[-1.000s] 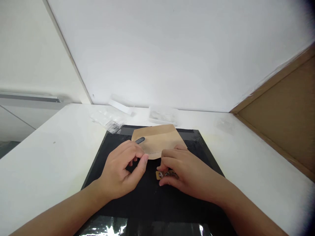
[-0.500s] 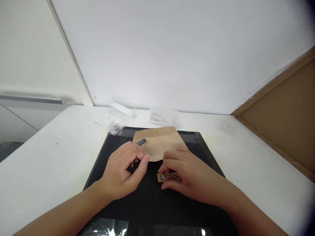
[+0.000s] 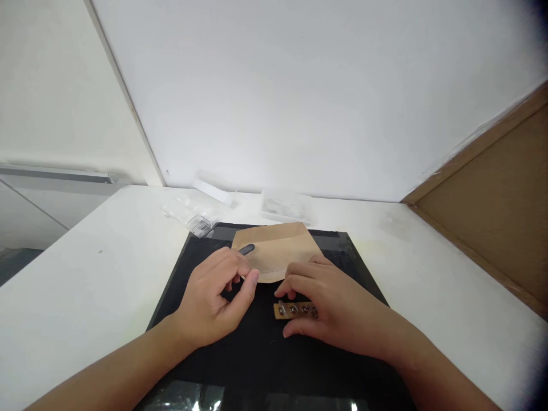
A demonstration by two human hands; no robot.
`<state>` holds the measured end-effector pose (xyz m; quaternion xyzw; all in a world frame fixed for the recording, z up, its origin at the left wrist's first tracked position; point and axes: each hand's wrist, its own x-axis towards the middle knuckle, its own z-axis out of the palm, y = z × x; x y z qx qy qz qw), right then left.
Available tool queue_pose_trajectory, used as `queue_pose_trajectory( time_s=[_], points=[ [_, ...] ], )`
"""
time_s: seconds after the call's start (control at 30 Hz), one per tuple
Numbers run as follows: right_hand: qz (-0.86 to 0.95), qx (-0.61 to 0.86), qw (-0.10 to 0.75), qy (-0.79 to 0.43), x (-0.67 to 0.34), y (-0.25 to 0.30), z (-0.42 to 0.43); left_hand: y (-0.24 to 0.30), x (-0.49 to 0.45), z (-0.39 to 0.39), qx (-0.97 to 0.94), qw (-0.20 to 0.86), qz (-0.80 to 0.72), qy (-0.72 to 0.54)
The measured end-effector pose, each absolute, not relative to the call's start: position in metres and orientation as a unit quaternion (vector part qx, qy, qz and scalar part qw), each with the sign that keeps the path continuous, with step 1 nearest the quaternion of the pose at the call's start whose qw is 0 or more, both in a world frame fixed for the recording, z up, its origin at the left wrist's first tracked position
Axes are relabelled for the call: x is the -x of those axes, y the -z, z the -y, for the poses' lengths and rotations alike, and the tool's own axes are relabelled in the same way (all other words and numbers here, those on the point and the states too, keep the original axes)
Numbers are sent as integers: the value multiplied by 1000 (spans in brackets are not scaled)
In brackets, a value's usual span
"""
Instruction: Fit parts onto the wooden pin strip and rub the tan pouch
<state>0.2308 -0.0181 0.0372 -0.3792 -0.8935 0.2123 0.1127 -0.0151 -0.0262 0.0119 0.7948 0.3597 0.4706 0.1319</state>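
Note:
My left hand (image 3: pixel 218 297) is over the left side of the black mat, fingers curled and the thumb tip close to the index fingertip. Whatever may be pinched there is too small to make out. Just beyond its knuckles, a dark grey stick with a rounded end (image 3: pixel 247 249) shows against a sheet of brown paper (image 3: pixel 280 242); its other end is hidden. My right hand (image 3: pixel 325 302) rests on the mat with thumb and fingers apart. Between them lies a short yellowish strip (image 3: pixel 293 310) bearing several round shiny pieces and clear bits, its right end partly covered by the hand.
The black mat (image 3: pixel 240 365) lies on a white table (image 3: pixel 98 297). Behind it are clear plastic packets (image 3: pixel 192 214), a white box-like piece (image 3: pixel 213 191) and a clear plastic box (image 3: pixel 286 205). A white wall stands behind, and a brown-framed panel (image 3: pixel 483 211) at right.
My right thumb and fingers have spread a little away from the strip, so more of its shiny pieces show. My left hand has hardly moved.

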Motion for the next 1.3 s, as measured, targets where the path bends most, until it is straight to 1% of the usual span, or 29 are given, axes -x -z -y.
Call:
queue_pose_trajectory(
  time_s=[0.07, 0.17, 0.23, 0.33, 0.43, 0.57, 0.77, 0.83, 1.0, 1.3],
  points=[
    [895, 371, 135, -209, -233, -37, 17, -13, 18, 23, -799, 116, -362, -466],
    [897, 357, 179, -191, -238, -37, 12, -13, 27, 12, -812, 47, -386, -435],
    [892, 362, 215, -162, -241, -37, 7, -11, 35, 2, -817, 3, -422, -393],
    [866, 403, 274, -114, -247, -36, 1, -6, 46, -9, -815, -14, -481, -324],
    [833, 446, 317, -83, -252, -35, -5, -3, 53, -16, -807, 5, -522, -276],
    [813, 463, 346, -70, -257, -28, -11, -3, 58, -20, -826, 45, -508, -238],
    [830, 446, 330, -49, -259, -17, -17, -4, 65, -23, -864, 56, -464, -189],
    [817, 462, 342, -51, -258, -16, -18, -5, 66, -23, -868, 64, -458, -179],
    [779, 491, 382, -84, -258, -16, -20, -11, 68, -20, -864, 101, -464, -169],
    [786, 483, 372, -104, -256, -9, -22, -13, 76, -28, -862, 166, -448, -172]
  ],
)
